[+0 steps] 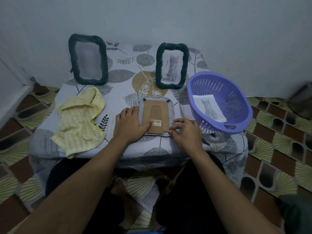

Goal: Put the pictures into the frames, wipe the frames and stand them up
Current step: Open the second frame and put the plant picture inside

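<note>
A frame (156, 114) lies face down on the table, its brown cardboard back and stand up. My left hand (130, 123) rests flat on its left edge, thumb on the barcode label. My right hand (184, 130) pinches at the frame's lower right corner. Two dark woven frames stand at the back: the left frame (88, 59) shows a blurred picture, the right frame (172, 65) holds a cat picture. A cat picture (209, 108) lies in the purple basket (236, 92). A yellow striped cloth (81, 122) lies crumpled at the left.
The low table (128, 76) has a leaf-patterned cover and stands against a pale wall. The basket overhangs the table's right edge. A dark round object (302, 100) sits on the patterned floor at far right. My knees are under the front edge.
</note>
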Available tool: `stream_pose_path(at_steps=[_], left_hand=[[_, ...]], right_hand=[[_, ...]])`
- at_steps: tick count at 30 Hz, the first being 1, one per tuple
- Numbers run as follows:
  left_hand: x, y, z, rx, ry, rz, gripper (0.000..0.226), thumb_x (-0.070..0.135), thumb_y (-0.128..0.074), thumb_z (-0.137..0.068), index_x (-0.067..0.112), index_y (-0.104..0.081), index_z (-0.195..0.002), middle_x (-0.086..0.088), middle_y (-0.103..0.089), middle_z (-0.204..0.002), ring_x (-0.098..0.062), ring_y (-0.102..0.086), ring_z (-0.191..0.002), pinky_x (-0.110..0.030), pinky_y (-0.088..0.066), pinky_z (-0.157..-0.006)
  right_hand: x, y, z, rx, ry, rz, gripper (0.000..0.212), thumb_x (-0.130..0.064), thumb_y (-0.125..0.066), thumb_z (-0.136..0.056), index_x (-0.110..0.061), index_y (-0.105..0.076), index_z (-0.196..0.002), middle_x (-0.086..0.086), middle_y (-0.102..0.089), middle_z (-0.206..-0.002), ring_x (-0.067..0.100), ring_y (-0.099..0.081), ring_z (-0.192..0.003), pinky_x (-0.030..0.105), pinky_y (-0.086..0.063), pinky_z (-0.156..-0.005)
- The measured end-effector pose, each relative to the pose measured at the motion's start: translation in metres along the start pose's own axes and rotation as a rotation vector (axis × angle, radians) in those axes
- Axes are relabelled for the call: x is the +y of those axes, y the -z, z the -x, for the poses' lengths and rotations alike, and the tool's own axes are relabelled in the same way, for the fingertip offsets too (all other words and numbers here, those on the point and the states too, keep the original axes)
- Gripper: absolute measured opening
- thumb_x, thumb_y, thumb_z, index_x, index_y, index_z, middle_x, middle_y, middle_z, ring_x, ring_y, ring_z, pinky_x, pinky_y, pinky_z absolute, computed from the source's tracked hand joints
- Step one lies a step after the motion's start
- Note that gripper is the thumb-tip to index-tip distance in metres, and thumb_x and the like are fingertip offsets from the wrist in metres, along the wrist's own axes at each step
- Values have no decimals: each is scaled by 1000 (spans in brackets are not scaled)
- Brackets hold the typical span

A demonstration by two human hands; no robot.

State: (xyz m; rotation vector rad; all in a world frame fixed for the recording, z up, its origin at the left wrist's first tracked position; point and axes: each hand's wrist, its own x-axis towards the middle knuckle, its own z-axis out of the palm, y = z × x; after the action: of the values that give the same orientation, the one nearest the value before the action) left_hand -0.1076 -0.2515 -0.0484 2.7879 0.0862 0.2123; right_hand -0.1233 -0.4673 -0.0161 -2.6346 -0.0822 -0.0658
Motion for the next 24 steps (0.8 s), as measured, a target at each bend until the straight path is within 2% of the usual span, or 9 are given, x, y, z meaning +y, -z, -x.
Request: stream_pose_path(at_steps=[9, 11, 13, 14, 16, 18, 19, 21, 24], left_hand=[[0, 1, 0, -20, 10, -3, 92, 78, -27, -83, 17, -30, -152, -5, -35, -157, -28, -28, -143, -48, -22, -114], [1, 1, 1, -20, 10, -4, 92, 78, -27, -83, 17, -30, -151, -5, -36, -156, -28, -29, -142, -48, -23, -114], [1, 1, 0, -20, 10, 0, 92, 78, -27, -83, 17, -30, -151, -5, -36, -156, -28, -30, -142, -48, -23, -113], [0, 0, 0, -17, 8, 0, 92, 79, -27, -83, 17, -31, -151, -5, -37, -156, -28, -30, -142, -48, -23, -113], [0, 0, 1, -15, 6, 3, 93, 79, -26, -82, 17, -31, -151, -5, -37, -155, -28, -30, -142, -48, -24, -113], [-1, 0, 1, -17, 5, 7, 92, 79, -27, -83, 17, -31, -151, -5, -38, -155, -29, -31, -141, -49, -24, -113], [-1, 0, 1, -15, 4, 9, 91, 79, -28, -83, 18, -32, -150, -5, -38, -154, -29, -31, -141, -49, -25, -113], [-1, -1, 0, -7, 5, 16, 90, 79, -30, -83, 17, -35, -148, -5, -41, -152, -29, -33, -139, -49, -27, -112], [-1, -2, 0, -20, 25, 41, 89, 80, -33, -82, 15, -40, -143, -6, -44, -150, -29, -34, -139, -50, -28, -112]], right_hand=[[2, 7, -9, -89, 53, 37, 7, -38, -71, -87, -40, -77, -90, -25, -62, -120, 14, -37, -121, 31, -26, -91], [3, 8, -13, -131, 45, 26, 8, -39, -72, -86, -39, -78, -91, -23, -65, -118, 14, -42, -122, 31, -30, -96], [7, 9, -15, -158, 47, -50, 9, -36, -73, -84, -38, -80, -90, -19, -69, -112, 13, -55, -115, 36, -41, -102], [8, 10, -16, -155, 44, -108, 10, -32, -71, -85, -35, -80, -90, -17, -70, -108, 12, -60, -107, 37, -46, -99], [7, 10, -15, -121, 25, -204, 21, -17, -62, -91, -29, -79, -98, -7, -73, -105, 10, -62, -89, 28, -49, -84], [7, 9, -15, -73, 15, -273, 30, -7, -53, -95, -19, -75, -110, 2, -71, -112, 10, -59, -88, 16, -42, -72], [8, 8, -16, -59, 15, -294, 32, -4, -51, -95, -16, -73, -115, 5, -68, -118, 12, -59, -94, 12, -39, -73], [8, 4, -20, -54, 27, -298, 38, -1, -48, -94, -14, -69, -122, 8, -62, -127, 17, -58, -109, 14, -37, -84], [8, -4, -25, -76, 11, -320, 37, -7, -53, -93, -20, -68, -124, 7, -54, -133, 15, -56, -99, 20, -39, -86]])
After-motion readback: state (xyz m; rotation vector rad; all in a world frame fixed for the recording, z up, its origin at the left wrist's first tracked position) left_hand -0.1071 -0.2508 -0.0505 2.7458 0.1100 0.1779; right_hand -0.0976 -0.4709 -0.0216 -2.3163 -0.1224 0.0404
